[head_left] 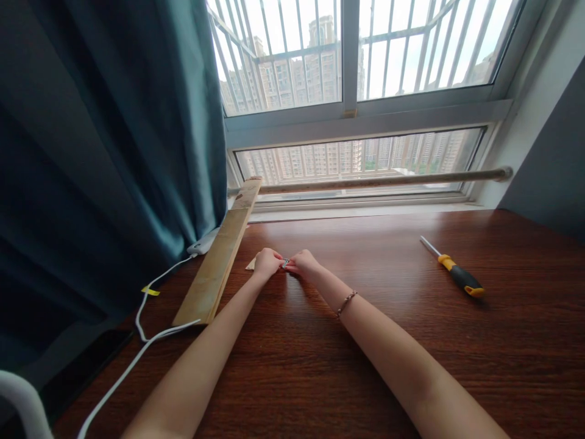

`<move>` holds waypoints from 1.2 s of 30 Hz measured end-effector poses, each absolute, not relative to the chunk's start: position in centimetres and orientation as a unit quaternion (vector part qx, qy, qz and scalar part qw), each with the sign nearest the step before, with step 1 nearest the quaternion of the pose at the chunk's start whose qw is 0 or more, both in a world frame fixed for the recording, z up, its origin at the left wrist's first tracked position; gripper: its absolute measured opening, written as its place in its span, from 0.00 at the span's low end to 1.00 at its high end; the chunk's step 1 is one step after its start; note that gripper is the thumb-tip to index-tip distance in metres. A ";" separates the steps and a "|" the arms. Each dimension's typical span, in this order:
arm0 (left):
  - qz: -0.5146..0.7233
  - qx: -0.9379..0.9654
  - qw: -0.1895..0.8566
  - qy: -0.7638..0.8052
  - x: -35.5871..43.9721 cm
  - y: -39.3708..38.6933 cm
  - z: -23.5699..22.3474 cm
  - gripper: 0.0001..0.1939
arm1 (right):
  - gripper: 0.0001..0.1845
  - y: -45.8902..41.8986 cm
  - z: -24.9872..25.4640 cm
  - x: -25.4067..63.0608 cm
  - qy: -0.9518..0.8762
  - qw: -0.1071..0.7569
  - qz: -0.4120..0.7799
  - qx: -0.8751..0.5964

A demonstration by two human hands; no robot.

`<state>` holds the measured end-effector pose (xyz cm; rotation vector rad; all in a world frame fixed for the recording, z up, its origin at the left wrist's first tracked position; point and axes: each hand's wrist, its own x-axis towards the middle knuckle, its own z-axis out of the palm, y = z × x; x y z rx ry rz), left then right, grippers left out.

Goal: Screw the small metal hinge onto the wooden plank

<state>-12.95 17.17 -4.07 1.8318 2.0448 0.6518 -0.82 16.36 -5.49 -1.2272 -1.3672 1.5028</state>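
Note:
Close together over the tabletop, my left hand (267,262) and my right hand (304,263) meet with fingers pinched. Between their fingertips is a cluster of small silvery metal pieces (286,263), too small to make out exactly. Both hands touch it. Beside my left hand, partly hidden by it, lies a small pale, flat piece (250,264). A screwdriver (452,268) with a yellow and black handle lies well to the right, apart from both hands.
On the left, a long wooden board (219,262) lies slanting toward the window. A white cable (141,305) with a yellow tag runs past it to a white power strip (203,242) by the blue curtain (183,122). The brown tabletop (365,256) reaches the window sill.

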 end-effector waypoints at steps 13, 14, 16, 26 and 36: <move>0.398 0.488 0.463 0.624 -11.2 16.4 -4.7 0.07 | 0.05 16.6 -6.5 -0.1 -0.426 0.416 0.559 -0.578; 0.414 0.475 0.475 0.614 -10.8 16.2 -4.7 0.08 | 0.05 16.5 -6.2 0.2 -0.426 0.420 0.553 -0.581; 0.448 0.458 0.477 0.601 -9.8 15.6 -4.6 0.08 | 0.06 16.1 -5.5 1.2 -0.427 0.426 0.544 -0.583; 0.509 0.413 0.602 0.457 0.4 9.5 -4.6 0.10 | 0.09 11.6 -1.6 13.5 -0.486 0.388 0.535 -0.572; 0.378 0.475 0.646 0.463 13.3 11.6 -4.6 0.09 | 0.07 10.8 -1.1 26.4 -0.559 0.267 0.390 -0.681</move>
